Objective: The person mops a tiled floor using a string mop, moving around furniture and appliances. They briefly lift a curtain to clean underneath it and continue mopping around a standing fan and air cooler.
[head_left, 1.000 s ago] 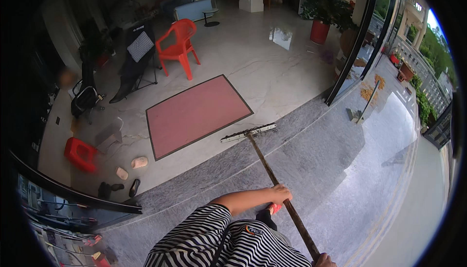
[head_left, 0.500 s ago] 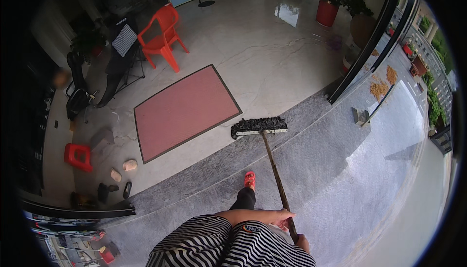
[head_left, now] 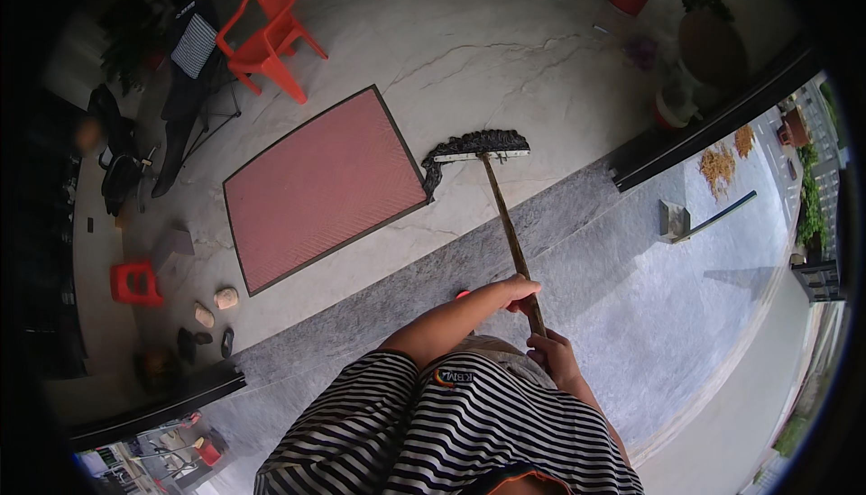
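A wide mop [head_left: 478,142] with dark strands along a pale bar lies on the marbled indoor floor, just beyond the grey stone threshold. Its left strands touch or nearly touch the corner of the pink doormat [head_left: 320,188]. From the bar a long wooden handle [head_left: 508,224] runs back toward my body. My left hand [head_left: 520,291] is wrapped round the handle, and lower down, closer to my waist, my right hand [head_left: 552,351] grips its end part.
A red plastic chair [head_left: 269,35] and a dark folding chair [head_left: 185,80] stand beyond the mat. Slippers [head_left: 215,308] and a small red stool [head_left: 136,284] lie at left. The dark door frame [head_left: 704,121] is at right; outside it are a long-handled dustpan [head_left: 677,222] and a brown pile [head_left: 718,170].
Both hands have pushed forward, away from my body. The mop head has slid from the threshold's edge farther onto the indoor floor, past the mat's corner. My view has shifted too.
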Demonstrator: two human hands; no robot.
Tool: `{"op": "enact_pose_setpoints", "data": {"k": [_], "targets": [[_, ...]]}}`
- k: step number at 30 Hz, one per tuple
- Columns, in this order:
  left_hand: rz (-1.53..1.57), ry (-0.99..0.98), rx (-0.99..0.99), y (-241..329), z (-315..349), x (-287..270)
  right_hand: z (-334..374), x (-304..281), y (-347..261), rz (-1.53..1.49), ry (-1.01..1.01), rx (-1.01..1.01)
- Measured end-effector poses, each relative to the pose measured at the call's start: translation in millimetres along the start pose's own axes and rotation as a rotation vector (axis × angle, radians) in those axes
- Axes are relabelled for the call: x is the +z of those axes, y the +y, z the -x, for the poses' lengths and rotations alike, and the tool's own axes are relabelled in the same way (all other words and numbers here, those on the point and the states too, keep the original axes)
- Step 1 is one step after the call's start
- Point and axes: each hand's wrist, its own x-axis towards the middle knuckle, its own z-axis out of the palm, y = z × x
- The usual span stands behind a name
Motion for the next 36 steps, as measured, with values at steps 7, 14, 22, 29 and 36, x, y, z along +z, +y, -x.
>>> {"op": "enact_pose_setpoints", "data": {"k": [7, 14, 22, 29, 36], "targets": [[0.084, 0.087, 0.008, 57, -26, -54, -55, 31, -63, -0.441, -0.255, 0.205], [0.139, 0.114, 0.052, 131, -53, -120, -135, 57, -146, -0.426, -0.325, 0.206], [0.66, 0.097, 0.112, 204, -13, -139, -184, 100, -227, -0.429, -0.328, 0.274], [0.589, 0.113, -0.005, 277, -4, -156, -222, 114, -293, -0.209, -0.263, 0.202], [0.411, 0.167, 0.245, 353, -87, -218, -281, 123, -396, -0.321, -0.321, 0.265]]}}
